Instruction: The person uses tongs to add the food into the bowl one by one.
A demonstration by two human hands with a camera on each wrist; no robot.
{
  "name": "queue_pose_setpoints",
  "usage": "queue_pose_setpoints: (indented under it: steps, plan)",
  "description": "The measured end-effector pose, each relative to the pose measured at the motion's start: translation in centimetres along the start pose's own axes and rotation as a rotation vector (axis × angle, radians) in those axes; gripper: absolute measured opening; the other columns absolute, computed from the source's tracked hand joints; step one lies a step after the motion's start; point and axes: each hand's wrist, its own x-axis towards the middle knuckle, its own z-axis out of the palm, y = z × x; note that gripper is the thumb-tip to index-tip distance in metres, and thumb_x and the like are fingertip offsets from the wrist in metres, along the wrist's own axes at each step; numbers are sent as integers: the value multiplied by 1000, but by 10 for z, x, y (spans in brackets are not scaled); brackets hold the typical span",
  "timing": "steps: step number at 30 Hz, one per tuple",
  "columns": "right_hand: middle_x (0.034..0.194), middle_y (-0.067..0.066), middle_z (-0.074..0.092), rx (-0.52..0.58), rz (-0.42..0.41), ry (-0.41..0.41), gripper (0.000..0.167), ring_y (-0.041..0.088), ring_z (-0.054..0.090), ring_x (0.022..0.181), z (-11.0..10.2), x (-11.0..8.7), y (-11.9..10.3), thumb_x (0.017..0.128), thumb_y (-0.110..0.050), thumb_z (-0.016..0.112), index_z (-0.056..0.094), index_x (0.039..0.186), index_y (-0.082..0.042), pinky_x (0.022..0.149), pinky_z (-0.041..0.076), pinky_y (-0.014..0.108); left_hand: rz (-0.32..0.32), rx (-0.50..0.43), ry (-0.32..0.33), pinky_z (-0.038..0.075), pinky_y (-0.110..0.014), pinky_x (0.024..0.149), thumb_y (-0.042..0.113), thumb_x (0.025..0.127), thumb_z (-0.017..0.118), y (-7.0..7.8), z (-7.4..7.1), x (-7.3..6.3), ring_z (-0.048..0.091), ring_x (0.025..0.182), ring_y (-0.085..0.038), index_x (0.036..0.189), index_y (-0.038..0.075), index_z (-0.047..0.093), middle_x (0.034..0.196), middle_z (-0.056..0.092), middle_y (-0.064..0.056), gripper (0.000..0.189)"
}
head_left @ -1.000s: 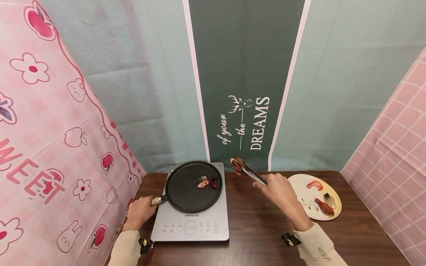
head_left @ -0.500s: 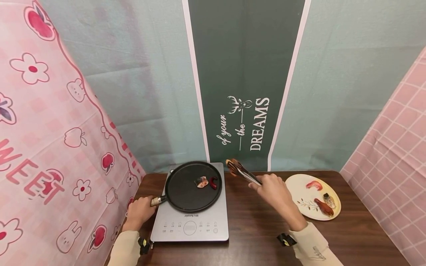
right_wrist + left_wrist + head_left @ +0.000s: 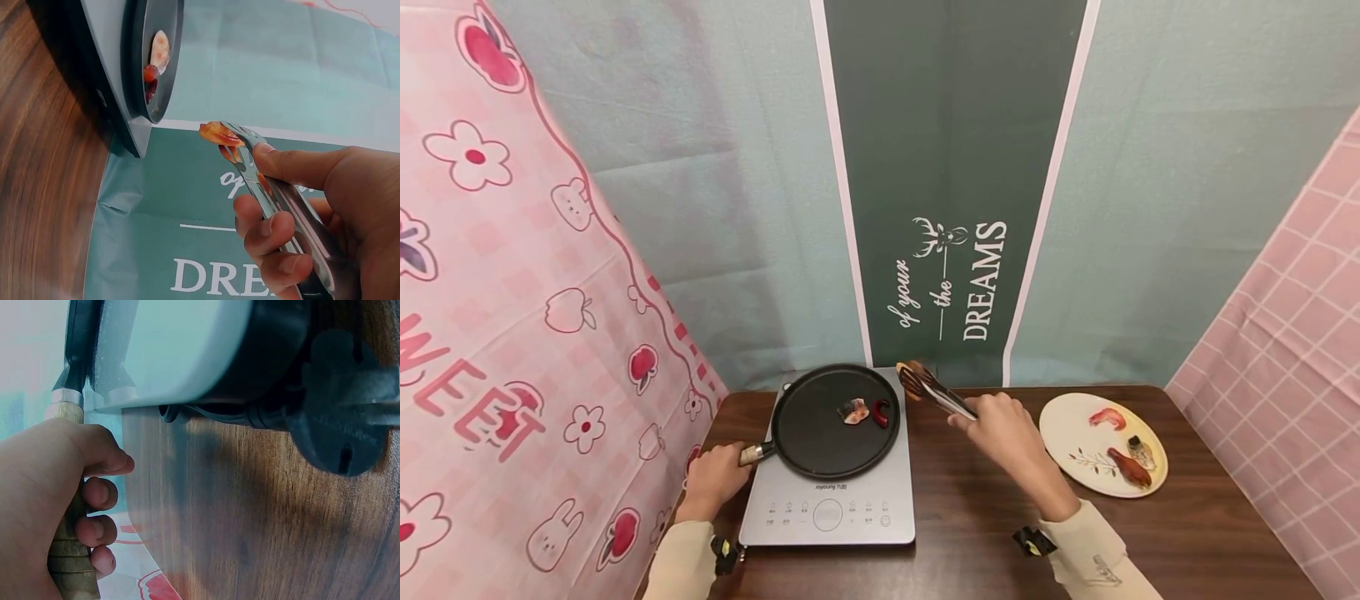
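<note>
My left hand (image 3: 715,479) grips the wooden handle (image 3: 74,550) of a flat black pan (image 3: 820,433), which rests on a silver induction cooker (image 3: 895,492). A pale, dark-edged piece of food (image 3: 854,411) and a curved dark-red piece (image 3: 877,414) lie on the pan's right half. Just beyond its right rim, my right hand (image 3: 1000,429) holds metal tongs (image 3: 294,209) in the air. Between the tong tips is a glossy orange-brown piece of food (image 3: 215,133), partly covered by them; its kind is unclear.
At the right, a cream plate (image 3: 1060,433) carries a shrimp (image 3: 1108,418), a chicken drumstick (image 3: 1129,469) and a pale piece with a dark end (image 3: 1141,452). Fabric hangs behind the wooden table (image 3: 970,517). A black plug (image 3: 337,425) is close to the left wrist camera.
My right hand has moved left, carrying the tongs and the orange-brown piece from above the table to the pan's right edge. The left hand and the pan have stayed put.
</note>
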Motion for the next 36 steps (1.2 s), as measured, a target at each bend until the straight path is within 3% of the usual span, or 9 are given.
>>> queue_pose_setpoints:
  steps: [17,36]
  plan:
    - [60,-5,55,13,-7,-32,20,17,49,54,11,-3,-15,91,-33,83,80,93,-13,54,38,36,6,7,3,51,-55,61,20,89,77,-2,2,1,69,69,-39,98,5,72,81,72,-15,18]
    - [59,-6,54,27,-38,-29,18,17,48,52,21,-4,-27,90,-31,85,76,83,-16,53,40,37,12,10,2,50,-55,60,20,89,76,0,0,0,69,69,-41,94,5,71,81,72,-16,16]
